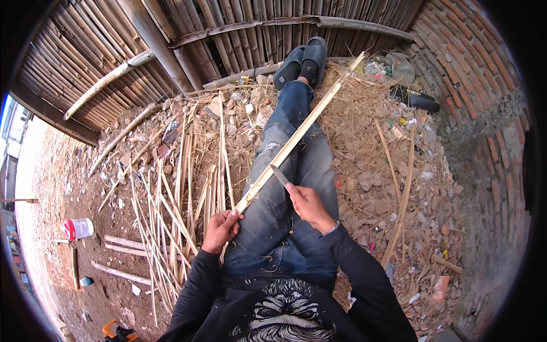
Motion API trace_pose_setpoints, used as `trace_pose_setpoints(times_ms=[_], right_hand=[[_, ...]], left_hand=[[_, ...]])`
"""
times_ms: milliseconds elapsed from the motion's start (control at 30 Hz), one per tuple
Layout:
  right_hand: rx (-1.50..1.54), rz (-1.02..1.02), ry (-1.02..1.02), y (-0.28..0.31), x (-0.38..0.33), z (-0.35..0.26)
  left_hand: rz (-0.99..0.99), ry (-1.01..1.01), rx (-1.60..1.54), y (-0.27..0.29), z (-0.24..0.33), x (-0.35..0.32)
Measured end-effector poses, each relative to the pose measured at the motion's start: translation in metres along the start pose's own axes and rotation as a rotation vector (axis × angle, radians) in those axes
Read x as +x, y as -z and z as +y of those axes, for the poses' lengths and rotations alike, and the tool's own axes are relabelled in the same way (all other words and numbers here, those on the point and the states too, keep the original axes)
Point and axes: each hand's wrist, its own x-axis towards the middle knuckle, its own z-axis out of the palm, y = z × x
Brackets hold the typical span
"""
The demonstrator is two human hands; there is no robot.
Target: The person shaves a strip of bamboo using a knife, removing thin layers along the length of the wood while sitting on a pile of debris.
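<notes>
Bamboo strip (296, 139) clamped in left hand (221, 227); right hand (307, 204) grips knife (279, 175); split canes (176, 194) beside legs.

A fence of upright bamboo slats (239, 28) closes the far side, braced by slanting poles (108, 80). A red brick wall (473, 74) curves down the right. The ground (68, 188) is bare reddish earth in bright daylight, strewn with stones, dry straw (364, 108) and scattered litter. A white plastic container (78, 228) lies at the left.
</notes>
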Motion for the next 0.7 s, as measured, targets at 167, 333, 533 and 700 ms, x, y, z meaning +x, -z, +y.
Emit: trace_pose_setpoints(times_ms=[167, 333, 533, 700], right_hand=[[-0.345, 0.417, 0.404, 0.004, 0.052, -0.02], [-0.192, 0.523, 0.428, -0.017, 0.077, -0.017], [-0.166, 0.503, 0.43, -0.022, 0.079, -0.016], [-0.134, 0.523, 0.417, -0.017, 0.086, -0.015]], left_hand=[[0.485, -0.773, 0.857, -0.02, 0.027, -0.003], [0.212, -0.807, 1.137, -0.031, 0.055, 0.02], [0.435, -0.818, 1.074, -0.068, 0.064, 0.035], [0.474, -0.808, 0.999, -0.078, 0.056, 0.051]])
